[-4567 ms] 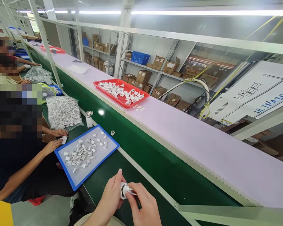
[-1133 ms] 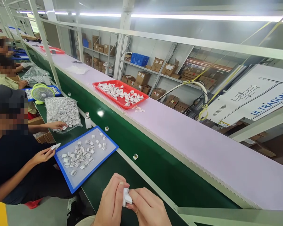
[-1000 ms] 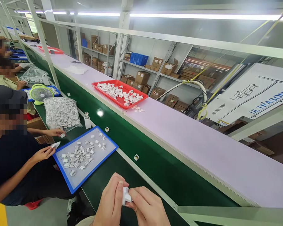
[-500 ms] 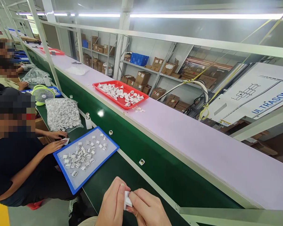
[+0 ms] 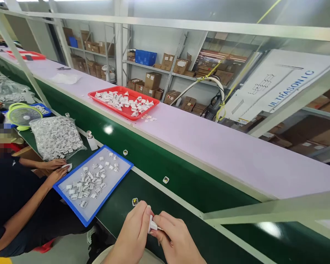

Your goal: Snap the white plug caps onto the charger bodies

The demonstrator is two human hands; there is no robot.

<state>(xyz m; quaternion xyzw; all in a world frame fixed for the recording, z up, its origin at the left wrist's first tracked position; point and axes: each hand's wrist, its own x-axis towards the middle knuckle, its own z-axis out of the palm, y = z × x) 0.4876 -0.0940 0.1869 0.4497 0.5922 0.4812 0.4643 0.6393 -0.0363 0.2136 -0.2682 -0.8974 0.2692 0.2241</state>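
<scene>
Since the earlier frame, an open white case (image 5: 135, 201) has come to lie on the worktop (image 5: 118, 207), just beyond the left hand (image 5: 134, 231), which is nearer it than the right hand (image 5: 175, 234). Both hands keep their grip clamped on one white plug (image 5: 153, 224) between them, low over the worktop, its thin prong pointing toward the right palm.

Left hand (image 5: 135, 231), right hand (image 5: 174, 234) hold white plug (image 5: 153, 224) — apparently.

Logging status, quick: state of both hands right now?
Left hand: closed, holding a small white part.
Right hand: closed, holding the same part.
</scene>
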